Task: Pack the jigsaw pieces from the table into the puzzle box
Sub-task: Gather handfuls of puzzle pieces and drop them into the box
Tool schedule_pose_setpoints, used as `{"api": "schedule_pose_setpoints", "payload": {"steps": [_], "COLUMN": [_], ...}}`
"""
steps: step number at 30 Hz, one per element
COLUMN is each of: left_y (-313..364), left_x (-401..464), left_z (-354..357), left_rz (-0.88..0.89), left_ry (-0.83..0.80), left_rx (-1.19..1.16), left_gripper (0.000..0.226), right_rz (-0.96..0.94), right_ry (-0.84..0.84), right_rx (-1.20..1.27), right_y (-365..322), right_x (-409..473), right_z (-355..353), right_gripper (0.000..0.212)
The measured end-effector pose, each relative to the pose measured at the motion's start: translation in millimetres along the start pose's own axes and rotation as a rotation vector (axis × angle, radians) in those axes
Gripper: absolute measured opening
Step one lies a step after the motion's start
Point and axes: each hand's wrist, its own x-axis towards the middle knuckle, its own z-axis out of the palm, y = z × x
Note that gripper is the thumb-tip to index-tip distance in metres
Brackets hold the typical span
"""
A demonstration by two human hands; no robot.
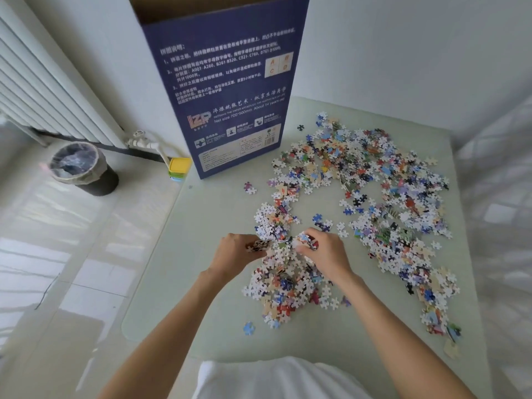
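Barely started, I'd say: the left hand [240,249] and right hand [321,249] each clutch a few jigsaw pieces [374,197], most spread beyond them, the puzzle box [230,96] standing farther off.

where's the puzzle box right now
In the head view the puzzle box stands upright at the table's far left corner, left of the jigsaw pieces.

Puzzle box [230,90] stood upright at table's [201,283] far left corner, open top high. Bare strip ran along left edge toward box. Loose pieces [374,197] crowded centre and right edge.
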Motion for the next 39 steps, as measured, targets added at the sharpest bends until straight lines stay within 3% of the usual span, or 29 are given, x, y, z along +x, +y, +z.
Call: {"api": "schedule_pose_setpoints", "payload": {"steps": [4, 8, 10, 16, 21, 24, 28, 32, 39], "left_y": [37.3, 87.9, 111.8, 153.7, 144.3, 134.9, 130.7, 126.0, 120.9], "left_x": [14.2, 32.1, 45.8, 108.0, 150.9, 158.2, 151.4, 137.9, 130.2], "left_z": [-62.0, -155.3, -203.7, -298.1, -311.9, -311.9, -312.7, -308.7, -300.0], "left_rz": [0.199, 0.381, 0.441, 0.368, 0.151, 0.1, 0.143, 0.211, 0.282], "left_ry": [0.181, 0.415, 0.533, 0.797, 0.712, 0.633, 0.609, 0.638, 0.679], "left_rx": [0.059, 0.1, 0.151, 0.145, 0.297, 0.323, 0.225, 0.281, 0.399], "left_gripper": [0.025, 0.021, 0.02, 0.022, 0.025, 0.028, 0.025, 0.021, 0.015], "right_rz": [-0.129, -0.261, -0.314, -0.477, -0.629, -0.712, -0.766, -0.803, -0.796], "right_ry": [-0.006, 0.02, 0.059, 0.209, 0.363, 0.367, 0.247, 0.147, 0.048], "right_rx": [0.177, 0.314, 0.397, 0.396, 0.257, 0.184, 0.037, -0.181, -0.221], "right_y": [-32.5, -72.9, -95.7, -154.1, -210.0, -232.6, -246.1, -251.6, -256.3], "right_x": [23.3, 56.3, 73.7, 142.4, 200.1, 229.8, 255.9, 266.0, 274.1], "right_z": [-52.9, -114.5, -145.4, -209.5, -248.1, -258.5, -251.9, -238.2, -226.7], "right_gripper": [0.02, 0.038, 0.024, 0.018, 0.021, 0.026, 0.025, 0.026, 0.017]}}
